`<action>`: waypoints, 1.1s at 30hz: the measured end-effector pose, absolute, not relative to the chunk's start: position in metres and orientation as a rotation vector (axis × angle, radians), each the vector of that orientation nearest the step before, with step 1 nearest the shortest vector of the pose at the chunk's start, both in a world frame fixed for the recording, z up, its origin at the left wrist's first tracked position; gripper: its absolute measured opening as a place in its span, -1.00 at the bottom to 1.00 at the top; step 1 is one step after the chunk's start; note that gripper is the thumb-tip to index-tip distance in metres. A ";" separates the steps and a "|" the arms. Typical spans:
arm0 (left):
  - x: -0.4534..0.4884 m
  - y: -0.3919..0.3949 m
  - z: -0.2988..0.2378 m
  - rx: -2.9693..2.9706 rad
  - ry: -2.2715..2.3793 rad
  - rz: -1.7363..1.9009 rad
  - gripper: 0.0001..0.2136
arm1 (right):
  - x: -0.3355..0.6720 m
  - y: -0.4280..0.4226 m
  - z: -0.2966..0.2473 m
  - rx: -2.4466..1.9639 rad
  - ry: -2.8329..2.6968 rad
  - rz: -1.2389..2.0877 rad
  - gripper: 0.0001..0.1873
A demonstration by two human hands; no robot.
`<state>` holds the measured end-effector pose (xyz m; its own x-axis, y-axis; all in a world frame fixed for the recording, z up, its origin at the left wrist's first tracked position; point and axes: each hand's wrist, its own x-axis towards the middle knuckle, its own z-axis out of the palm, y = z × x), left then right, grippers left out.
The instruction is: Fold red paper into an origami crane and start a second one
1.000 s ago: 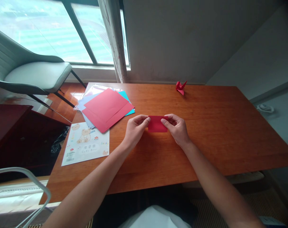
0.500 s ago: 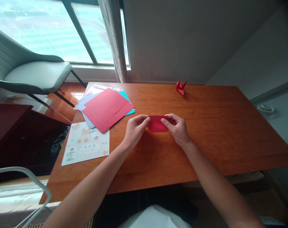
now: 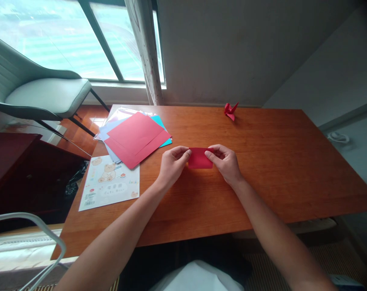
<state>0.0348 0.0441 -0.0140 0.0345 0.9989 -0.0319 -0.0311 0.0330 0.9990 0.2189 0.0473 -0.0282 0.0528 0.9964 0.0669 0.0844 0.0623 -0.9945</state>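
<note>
Red paper rectangle (image 3: pixel 200 159), its ends pinched between thumb and fingers of my left hand (image 3: pixel 173 162) and right hand (image 3: pixel 227 162); clear plastic wrapping (image 3: pixel 119 113) lies beneath coloured sheets (image 3: pixel 137 137).

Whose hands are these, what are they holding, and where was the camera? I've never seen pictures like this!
They belong to a person, not a robot. The camera sits on that person's head, looking forward and down, so the arms reach in from the bottom. The bare left hand and right hand hold opposite ends of a small red paper rectangle over the wooden table. On it, red sheets partly cover a turquoise sheet. Closer to the person lies a white sheet printed with cartoon bears. A red origami crane stands near the far edge.
</note>
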 end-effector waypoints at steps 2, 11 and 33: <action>0.034 0.045 -0.016 1.243 1.220 1.173 -0.76 | 0.222 0.049 -0.029 -1.239 -1.279 1.047 -0.69; 0.022 0.050 -0.017 1.917 1.462 0.820 -0.84 | 0.244 0.058 -0.033 -1.290 -1.643 1.117 -0.80; 0.020 0.058 -0.014 2.574 1.175 0.270 -0.78 | 0.242 0.064 -0.033 -1.275 -2.235 0.660 -0.93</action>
